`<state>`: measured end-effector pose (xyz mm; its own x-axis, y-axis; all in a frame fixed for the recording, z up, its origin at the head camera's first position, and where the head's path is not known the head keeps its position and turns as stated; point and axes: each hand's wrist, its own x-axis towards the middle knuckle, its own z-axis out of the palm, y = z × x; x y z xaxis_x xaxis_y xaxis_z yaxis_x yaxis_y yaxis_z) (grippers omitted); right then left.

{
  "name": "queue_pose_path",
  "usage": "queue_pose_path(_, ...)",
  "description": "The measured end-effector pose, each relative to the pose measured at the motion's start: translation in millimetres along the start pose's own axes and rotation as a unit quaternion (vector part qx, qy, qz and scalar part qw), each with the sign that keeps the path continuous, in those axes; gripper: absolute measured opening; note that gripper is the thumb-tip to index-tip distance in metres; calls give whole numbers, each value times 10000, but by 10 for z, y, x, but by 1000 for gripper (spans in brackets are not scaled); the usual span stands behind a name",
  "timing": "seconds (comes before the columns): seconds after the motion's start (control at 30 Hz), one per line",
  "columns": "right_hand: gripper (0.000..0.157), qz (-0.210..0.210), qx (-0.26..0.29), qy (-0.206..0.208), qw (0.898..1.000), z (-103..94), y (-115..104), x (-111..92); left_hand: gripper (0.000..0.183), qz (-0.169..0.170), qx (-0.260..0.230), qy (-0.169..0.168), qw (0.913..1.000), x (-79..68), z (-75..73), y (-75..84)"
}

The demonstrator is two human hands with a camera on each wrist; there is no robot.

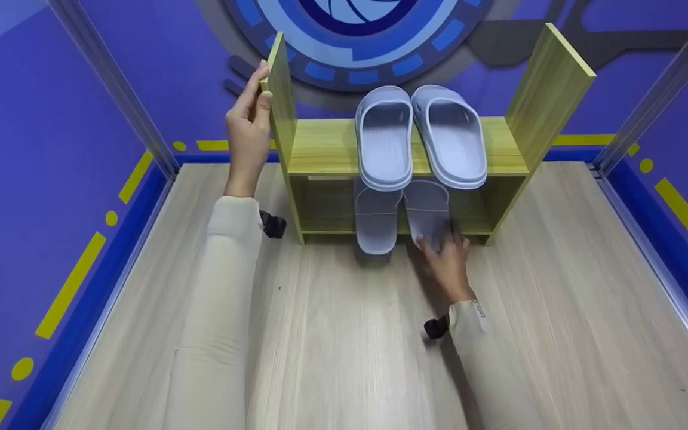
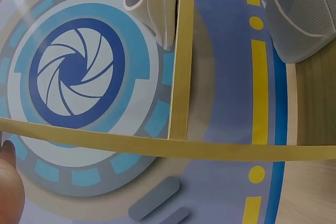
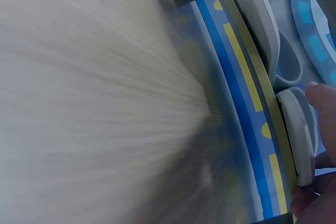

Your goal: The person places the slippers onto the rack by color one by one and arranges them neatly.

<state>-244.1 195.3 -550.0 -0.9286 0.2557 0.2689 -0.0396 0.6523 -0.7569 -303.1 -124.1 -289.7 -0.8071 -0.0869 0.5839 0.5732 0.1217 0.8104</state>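
Note:
My left hand holds the front edge of the left side panel of a pale wooden shoe rack, fingertips and thumb at that edge. In the left wrist view only a digit shows, beside the panel edge. On the lower shelf, my right hand grips the heel end of the right grey slipper, thumb on its left, fingers on its right. The right wrist view shows this hand at the slipper. Its mate lies to the left, heel jutting past the shelf.
Two light grey clogs stand side by side on the upper shelf, heels toward me. The rack stands on a wood-grain surface against a blue patterned back wall. Blue side walls and metal corner posts enclose the space.

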Motion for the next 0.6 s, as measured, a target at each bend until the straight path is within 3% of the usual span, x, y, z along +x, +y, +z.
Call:
queue_pose_path(0.23,68,141,16,-385,9992,-159,0,67,48,-105,177,-203,9996,21,-20,-67)
queue_pose_path(0.37,61,-36,-129,-618,9980,-282,3,138,53,-103,796,-278,9964,-28,-46,-241)
queue_pose_path(0.47,58,-184,-337,-857,9956,-391,5,184,55,-33,1630,-322,9861,-126,-56,-367)
queue_pose_path(0.6,56,-293,-706,-1203,9898,-552,-2,216,59,241,2568,-306,9657,-307,-46,-504)
